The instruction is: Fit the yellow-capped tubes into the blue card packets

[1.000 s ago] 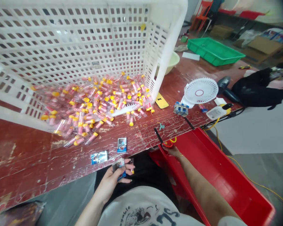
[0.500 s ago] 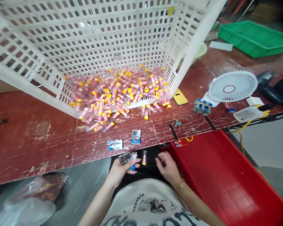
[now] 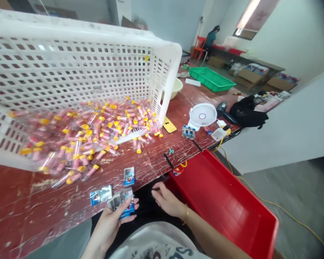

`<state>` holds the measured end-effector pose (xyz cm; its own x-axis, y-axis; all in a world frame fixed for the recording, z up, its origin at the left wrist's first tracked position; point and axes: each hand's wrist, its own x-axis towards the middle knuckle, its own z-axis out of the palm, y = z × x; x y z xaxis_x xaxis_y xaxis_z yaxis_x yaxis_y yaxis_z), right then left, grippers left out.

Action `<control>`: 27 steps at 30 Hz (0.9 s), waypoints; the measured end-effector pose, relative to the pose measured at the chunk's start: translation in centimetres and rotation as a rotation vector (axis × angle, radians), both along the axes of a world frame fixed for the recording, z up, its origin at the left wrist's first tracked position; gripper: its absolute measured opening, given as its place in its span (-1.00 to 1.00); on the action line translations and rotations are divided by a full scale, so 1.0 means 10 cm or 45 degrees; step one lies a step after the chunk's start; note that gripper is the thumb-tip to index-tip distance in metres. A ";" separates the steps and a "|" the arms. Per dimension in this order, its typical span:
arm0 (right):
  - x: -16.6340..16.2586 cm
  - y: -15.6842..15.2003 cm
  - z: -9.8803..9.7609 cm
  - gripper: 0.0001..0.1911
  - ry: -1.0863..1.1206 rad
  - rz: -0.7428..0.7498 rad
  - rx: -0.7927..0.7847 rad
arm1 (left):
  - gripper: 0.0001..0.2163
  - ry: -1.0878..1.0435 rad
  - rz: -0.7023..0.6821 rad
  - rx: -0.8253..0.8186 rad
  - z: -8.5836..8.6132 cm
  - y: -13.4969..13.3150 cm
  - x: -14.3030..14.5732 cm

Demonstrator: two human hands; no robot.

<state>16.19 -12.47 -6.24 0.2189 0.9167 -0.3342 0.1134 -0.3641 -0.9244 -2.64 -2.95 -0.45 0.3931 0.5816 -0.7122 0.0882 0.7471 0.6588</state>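
My left hand (image 3: 112,219) is closed on a small stack of shiny blue card packets (image 3: 121,203) just below the table's front edge. My right hand (image 3: 166,199) hovers over my lap beside it, fingers loosely stretched, with nothing visible in it. On the worn red table (image 3: 43,201) two more card packets lie near the edge, one silver-blue (image 3: 101,194) and one upright blue (image 3: 129,176). Behind them a heap of clear pink tubes with yellow caps (image 3: 91,133) spills out of a tipped white lattice crate (image 3: 78,72).
A red bin (image 3: 232,208) stands at my right below the table edge. A small white fan (image 3: 202,115), a blue-capped bundle (image 3: 188,132), a black bag (image 3: 245,113), a green tray (image 3: 210,78) and a yellow cable (image 3: 259,198) lie to the right. Another person stands far back.
My right hand drew back from the red-handled scissors at the table edge to my lap. The view swung up and left. My left hand kept hold of the packets.
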 end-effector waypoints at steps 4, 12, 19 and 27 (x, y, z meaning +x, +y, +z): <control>0.26 0.20 0.50 -0.83 0.247 -0.148 0.033 | -0.62 -0.050 -0.005 -0.001 0.13 0.19 0.19; 0.43 0.98 0.88 -0.59 0.256 -0.360 0.501 | -0.61 -0.161 -0.044 0.106 0.17 0.58 0.40; 0.40 1.27 0.98 -0.65 0.063 -0.203 0.587 | -0.61 -0.161 0.128 0.103 0.08 0.65 0.44; 0.44 1.31 0.94 -0.76 -0.150 -0.078 0.627 | -0.61 -0.177 0.017 0.159 0.09 0.65 0.45</control>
